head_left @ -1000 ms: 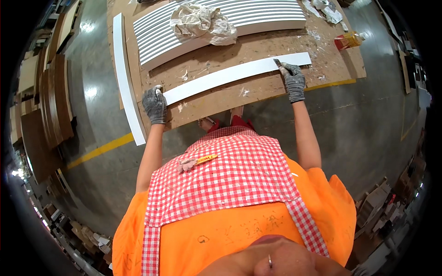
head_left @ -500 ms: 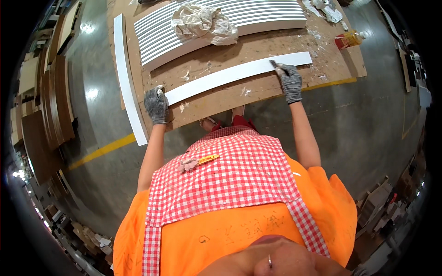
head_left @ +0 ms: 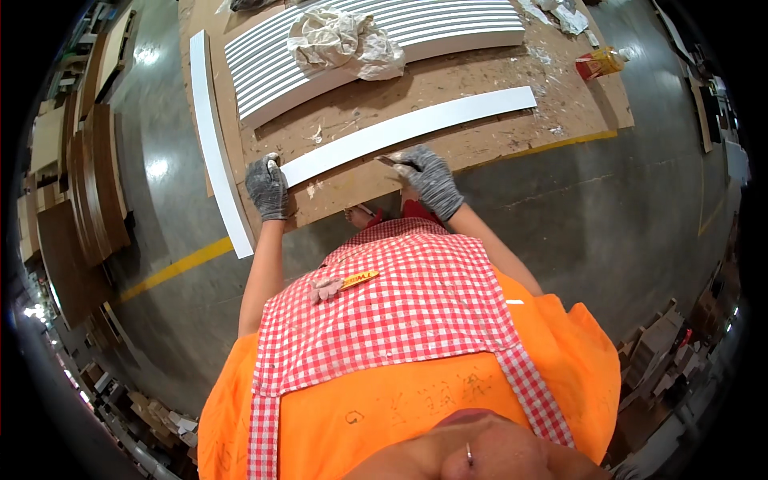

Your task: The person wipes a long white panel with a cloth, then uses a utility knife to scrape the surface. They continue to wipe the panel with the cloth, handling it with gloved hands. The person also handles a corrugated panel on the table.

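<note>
A long white strip [head_left: 416, 128] lies across the near part of the brown work table. My left hand [head_left: 267, 188], in a grey knit glove, is closed on the strip's left end. My right hand [head_left: 432, 182], gloved the same way, is just in front of the strip's near edge, around its middle. Between its thumb and fingers it pinches a small, dark, flat piece [head_left: 386, 161], whose kind I cannot make out. Beside my left hand another white strip [head_left: 214, 136] runs lengthwise along the table's left side, its near end jutting past the edge.
Farther back lies a row of white strips [head_left: 472, 34] side by side, with a crumpled off-white cloth [head_left: 344, 44] on top. A bottle of amber liquid [head_left: 600, 64] lies at the right edge, near crumpled white scraps [head_left: 568, 18]. Brown boards [head_left: 100, 176] stand off to the left.
My right hand has moved left and nearer to me, from the strip's right end to its middle, with the dark piece still in it. My left hand stays at the left end.
</note>
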Motion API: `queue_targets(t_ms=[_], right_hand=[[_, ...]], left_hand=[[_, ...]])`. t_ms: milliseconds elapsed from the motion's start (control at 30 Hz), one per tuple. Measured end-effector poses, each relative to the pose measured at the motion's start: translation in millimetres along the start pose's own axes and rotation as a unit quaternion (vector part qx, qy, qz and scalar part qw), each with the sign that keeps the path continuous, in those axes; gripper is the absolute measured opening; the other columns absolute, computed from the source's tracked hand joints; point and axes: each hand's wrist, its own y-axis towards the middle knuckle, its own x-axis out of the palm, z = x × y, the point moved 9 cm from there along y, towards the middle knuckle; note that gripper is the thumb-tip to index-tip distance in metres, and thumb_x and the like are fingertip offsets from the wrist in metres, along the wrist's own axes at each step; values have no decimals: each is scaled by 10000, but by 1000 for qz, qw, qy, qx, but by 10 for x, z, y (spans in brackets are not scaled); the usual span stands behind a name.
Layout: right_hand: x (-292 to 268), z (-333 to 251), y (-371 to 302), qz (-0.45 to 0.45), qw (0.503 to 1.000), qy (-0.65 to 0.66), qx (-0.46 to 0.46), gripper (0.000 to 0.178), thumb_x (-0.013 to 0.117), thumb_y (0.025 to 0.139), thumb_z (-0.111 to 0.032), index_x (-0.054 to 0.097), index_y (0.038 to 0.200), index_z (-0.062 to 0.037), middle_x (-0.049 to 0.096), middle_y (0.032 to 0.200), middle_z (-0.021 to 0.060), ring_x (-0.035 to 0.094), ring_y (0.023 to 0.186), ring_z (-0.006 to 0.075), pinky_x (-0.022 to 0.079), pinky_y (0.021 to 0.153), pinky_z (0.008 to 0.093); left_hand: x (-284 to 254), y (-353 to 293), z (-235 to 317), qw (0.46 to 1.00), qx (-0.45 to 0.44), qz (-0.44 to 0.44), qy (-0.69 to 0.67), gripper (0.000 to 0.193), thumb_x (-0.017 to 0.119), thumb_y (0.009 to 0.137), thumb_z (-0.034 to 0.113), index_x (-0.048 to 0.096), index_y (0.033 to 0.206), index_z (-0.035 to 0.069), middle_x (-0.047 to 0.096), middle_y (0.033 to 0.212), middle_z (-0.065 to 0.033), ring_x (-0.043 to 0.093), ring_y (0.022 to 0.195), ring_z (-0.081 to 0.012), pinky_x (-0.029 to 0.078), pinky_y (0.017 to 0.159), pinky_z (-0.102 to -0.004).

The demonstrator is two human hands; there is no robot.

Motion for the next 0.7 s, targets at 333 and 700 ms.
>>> queue_targets(t_ms=[333,700], right_hand=[[-560,339,183,136,945,-283,-89,357,521,852,-76,592,1188,-175,616,982,90,554,891,266,475,811,378],[-1950,1183,90,277,958,-80,3,122,632,851,-105,647,963,-59,631,936,95,593,869,210,477,816,334]], left_hand=[[-14,-2,27,1000,-3,9,-21,241,388,899,178,603,873,73,584,858,-136,539,836,-323,411,783,-426],[17,10,45,1000,-1,2,1,232,388,901,179,601,890,88,576,892,-126,534,862,-320,413,802,-431]])
